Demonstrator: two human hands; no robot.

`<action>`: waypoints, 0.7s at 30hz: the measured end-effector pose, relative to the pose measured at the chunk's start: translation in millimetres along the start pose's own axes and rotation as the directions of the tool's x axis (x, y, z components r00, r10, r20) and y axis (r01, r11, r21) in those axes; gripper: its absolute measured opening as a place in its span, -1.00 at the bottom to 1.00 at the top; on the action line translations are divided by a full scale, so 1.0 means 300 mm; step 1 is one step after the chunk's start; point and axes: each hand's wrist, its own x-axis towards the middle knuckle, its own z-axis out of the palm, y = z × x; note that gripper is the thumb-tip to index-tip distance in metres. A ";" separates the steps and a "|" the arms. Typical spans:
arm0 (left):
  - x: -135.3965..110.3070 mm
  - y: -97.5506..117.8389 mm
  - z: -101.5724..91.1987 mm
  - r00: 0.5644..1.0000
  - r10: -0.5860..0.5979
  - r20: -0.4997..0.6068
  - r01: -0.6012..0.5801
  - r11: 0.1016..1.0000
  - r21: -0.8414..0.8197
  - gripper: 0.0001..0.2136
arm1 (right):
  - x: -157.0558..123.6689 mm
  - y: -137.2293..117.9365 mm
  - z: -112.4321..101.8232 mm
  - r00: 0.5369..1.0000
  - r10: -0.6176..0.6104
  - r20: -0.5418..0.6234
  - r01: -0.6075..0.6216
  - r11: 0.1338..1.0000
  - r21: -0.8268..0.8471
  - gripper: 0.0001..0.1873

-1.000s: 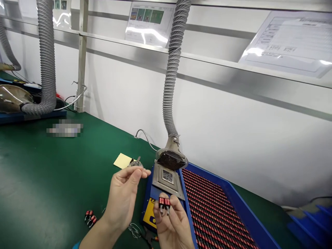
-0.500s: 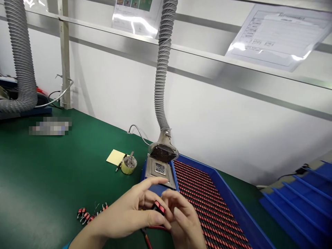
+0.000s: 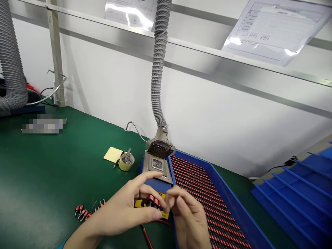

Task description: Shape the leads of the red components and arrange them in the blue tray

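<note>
One red-and-black coil (image 3: 153,201), gripped between thumb and fingers of left hand (image 3: 127,209), right hand (image 3: 190,216) curled just beside, any grip indiscernible, both above table (image 3: 59,166), blue tray (image 3: 236,207) reaching near table's back edge.

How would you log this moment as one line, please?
left hand: holds red-black part | right hand: close by, fingers curled | tray: rows of red-black pieces | cup: beside pen
</note>
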 end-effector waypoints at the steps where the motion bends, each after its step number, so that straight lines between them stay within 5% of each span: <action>1: 0.000 -0.001 -0.002 1.000 0.002 -0.003 -0.002 1.000 0.002 -0.42 | -0.002 0.006 0.001 0.999 0.016 0.030 -0.014 0.997 -0.073 -0.78; 21: -0.006 -0.005 -0.001 0.998 -0.033 -0.044 0.042 0.973 0.225 -0.48 | -0.005 0.028 0.054 0.992 0.112 0.058 -0.113 0.994 0.013 -0.85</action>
